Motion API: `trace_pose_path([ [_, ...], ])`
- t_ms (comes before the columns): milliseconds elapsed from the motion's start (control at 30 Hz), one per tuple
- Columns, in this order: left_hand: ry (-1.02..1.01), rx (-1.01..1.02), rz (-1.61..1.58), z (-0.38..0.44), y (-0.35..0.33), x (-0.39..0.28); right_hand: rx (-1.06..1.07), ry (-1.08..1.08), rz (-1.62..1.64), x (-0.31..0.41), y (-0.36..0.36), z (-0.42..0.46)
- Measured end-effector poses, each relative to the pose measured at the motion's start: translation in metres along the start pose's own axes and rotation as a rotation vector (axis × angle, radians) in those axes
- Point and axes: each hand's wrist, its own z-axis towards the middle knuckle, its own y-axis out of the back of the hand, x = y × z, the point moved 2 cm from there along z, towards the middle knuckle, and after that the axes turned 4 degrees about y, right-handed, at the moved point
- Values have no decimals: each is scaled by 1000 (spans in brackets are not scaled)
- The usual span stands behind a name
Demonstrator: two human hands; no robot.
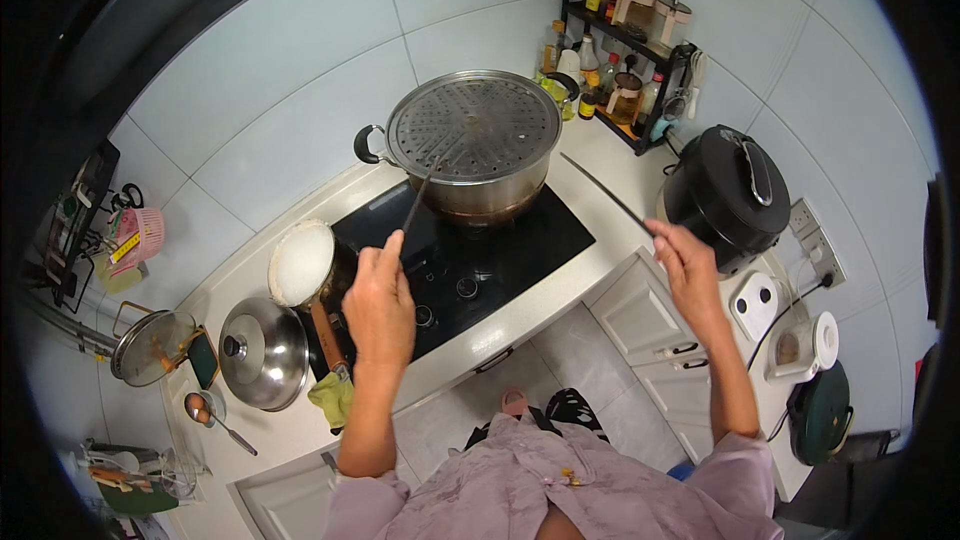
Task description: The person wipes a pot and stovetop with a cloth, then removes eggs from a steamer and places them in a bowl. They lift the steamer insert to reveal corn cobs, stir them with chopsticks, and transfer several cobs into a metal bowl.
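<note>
In my left hand point(382, 304) is a dark chopstick point(417, 204), its tip at the front edge of a perforated metal steamer plate point(474, 116). The plate sits in the top of a large stainless steel pot point(480, 199) with two black handles, at the back of a black glass cooktop point(517, 259). A second dark chopstick point(606, 187) is gripped by my right hand point(686, 270). Its tip points toward the pot's right side, apart from it. Left of my left hand stands a saucepan point(345, 270) with a wooden handle, white inside; I cannot tell whether that is contents.
A domed steel lid point(264, 364) and a green cloth point(332, 397) lie left. Farther left, a spoon point(238, 439) rests across a bowl with eggs. A black rice cooker point(724, 199) stands right, below a rack point(615, 34) of bottles. A power cord point(787, 322) runs along the right counter.
</note>
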Motion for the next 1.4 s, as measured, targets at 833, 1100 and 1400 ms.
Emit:
trace_pose_path([
  [833, -298, 675, 889, 171, -16, -33, 393, 700, -594, -41, 39, 219],
  [1100, -100, 654, 774, 159, -19, -13, 431, 742, -634, -44, 34, 239],
  [1400, -110, 600, 827, 151, -20, -12, 486, 801, -596, -44, 19, 257],
])
